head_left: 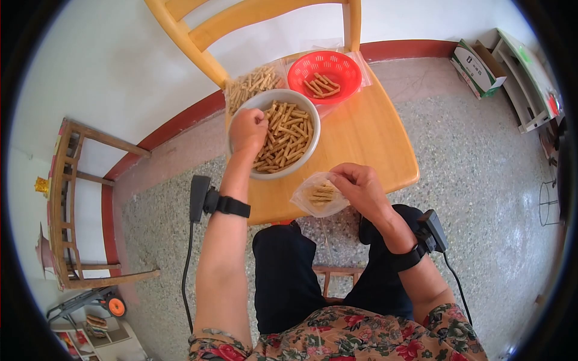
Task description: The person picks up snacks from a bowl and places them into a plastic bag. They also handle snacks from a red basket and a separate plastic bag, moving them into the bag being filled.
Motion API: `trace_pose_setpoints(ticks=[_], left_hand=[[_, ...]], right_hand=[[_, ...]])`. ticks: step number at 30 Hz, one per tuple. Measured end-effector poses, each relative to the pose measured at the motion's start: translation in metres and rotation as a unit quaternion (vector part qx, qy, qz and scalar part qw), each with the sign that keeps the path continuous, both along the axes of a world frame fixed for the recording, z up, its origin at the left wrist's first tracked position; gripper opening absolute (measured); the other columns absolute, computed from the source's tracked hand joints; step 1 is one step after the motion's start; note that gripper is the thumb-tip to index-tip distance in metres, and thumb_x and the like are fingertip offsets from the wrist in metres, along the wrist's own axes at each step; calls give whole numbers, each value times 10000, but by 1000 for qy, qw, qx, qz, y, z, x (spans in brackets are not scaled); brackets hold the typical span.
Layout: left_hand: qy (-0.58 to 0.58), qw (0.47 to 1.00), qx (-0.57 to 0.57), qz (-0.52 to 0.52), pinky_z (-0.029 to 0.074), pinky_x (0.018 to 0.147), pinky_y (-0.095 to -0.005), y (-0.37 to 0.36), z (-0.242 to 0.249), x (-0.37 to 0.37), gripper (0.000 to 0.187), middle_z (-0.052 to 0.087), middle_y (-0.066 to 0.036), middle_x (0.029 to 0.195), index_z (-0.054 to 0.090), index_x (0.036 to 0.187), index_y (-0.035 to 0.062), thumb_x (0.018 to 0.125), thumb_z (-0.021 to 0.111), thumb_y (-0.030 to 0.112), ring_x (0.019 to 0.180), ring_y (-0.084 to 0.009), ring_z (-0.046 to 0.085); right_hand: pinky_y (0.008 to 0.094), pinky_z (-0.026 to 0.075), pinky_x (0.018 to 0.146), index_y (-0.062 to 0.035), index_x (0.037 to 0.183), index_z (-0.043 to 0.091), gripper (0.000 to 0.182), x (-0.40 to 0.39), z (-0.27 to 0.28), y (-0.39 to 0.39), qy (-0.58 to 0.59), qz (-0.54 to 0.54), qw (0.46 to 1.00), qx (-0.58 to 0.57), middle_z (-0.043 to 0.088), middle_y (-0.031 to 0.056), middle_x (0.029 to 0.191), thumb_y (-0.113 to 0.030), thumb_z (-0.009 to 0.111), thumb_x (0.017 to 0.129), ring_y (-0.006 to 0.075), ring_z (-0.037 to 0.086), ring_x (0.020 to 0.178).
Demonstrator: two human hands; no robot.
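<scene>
A grey-white bowl [317, 129] full of short brown snack sticks [282, 136] stands on the wooden chair seat. Over its left side is my left hand [248, 129], fingers closed together; what they hold, if anything, is hidden. My right hand [361, 185] pinches the edge of a clear plastic bag [321, 207] at the seat's front edge. Several sticks [323, 193] show inside this bag. Behind the bowl, a red plastic basket [346, 72] has several sticks [322, 86] in it. To its left lies a larger clear bag [256, 83] packed with paler sticks.
The chair's backrest [265, 27] rises at the far side against a white wall. A wooden frame [69, 198] stands at the left. Far right are a cardboard box [477, 69] and a white shelf unit [519, 87]. My knees [283, 253] are just below the seat.
</scene>
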State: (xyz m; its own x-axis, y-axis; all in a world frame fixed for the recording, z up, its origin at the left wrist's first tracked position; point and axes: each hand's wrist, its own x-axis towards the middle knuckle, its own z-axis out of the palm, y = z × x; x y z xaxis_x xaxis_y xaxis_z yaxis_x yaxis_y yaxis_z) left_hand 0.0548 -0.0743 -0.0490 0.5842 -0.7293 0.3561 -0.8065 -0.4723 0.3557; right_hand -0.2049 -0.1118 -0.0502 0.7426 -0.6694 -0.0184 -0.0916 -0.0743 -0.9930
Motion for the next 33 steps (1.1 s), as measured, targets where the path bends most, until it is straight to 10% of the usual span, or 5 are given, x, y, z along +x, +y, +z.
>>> trace_pose_setpoints(ticks=[3, 8, 17, 22, 33], left_hand=[[378, 909, -170, 36, 425, 465, -242, 9, 14, -3, 125, 615, -72, 700, 619, 812, 12, 744, 643, 114, 544, -118, 554], [619, 748, -215, -110, 393, 405, -171, 45, 43, -38, 124, 640, -103, 773, 583, 905, 16, 814, 571, 100, 481, -61, 519], [515, 824, -84, -220, 369, 438, -159, 79, 60, -123, 122, 636, -75, 768, 569, 894, -1, 801, 585, 77, 520, -31, 508], [145, 959, -32, -243, 452, 581, -380, 74, 42, -146, 94, 597, -136, 693, 574, 808, 54, 715, 586, 50, 639, -335, 570], [162, 974, -125, -95, 419, 523, -250, 78, 49, -78, 48, 574, -54, 651, 595, 789, 25, 757, 562, 14, 554, -136, 534]], right_hand=[[243, 396, 510, 23, 814, 603, 136, 0, -5, 1, -20, -7, 1000, -3, 543, 45, 600, -108, 568, 804, 75, 484, 556], [262, 406, 519, 26, 813, 603, 155, 0, -4, 7, -6, -12, 1000, -2, 554, 66, 607, -126, 581, 791, 99, 503, 558], [279, 404, 505, 15, 784, 613, 156, 4, -14, 9, 9, -50, 998, -42, 556, 88, 592, -138, 589, 771, 126, 524, 543], [279, 397, 495, 17, 792, 614, 162, 2, -14, 13, -25, -55, 998, -24, 549, 87, 580, -141, 586, 777, 100, 500, 539], [279, 402, 493, 14, 833, 618, 148, -11, 10, 18, 5, -61, 995, -76, 566, 102, 603, -121, 575, 790, 128, 506, 519]])
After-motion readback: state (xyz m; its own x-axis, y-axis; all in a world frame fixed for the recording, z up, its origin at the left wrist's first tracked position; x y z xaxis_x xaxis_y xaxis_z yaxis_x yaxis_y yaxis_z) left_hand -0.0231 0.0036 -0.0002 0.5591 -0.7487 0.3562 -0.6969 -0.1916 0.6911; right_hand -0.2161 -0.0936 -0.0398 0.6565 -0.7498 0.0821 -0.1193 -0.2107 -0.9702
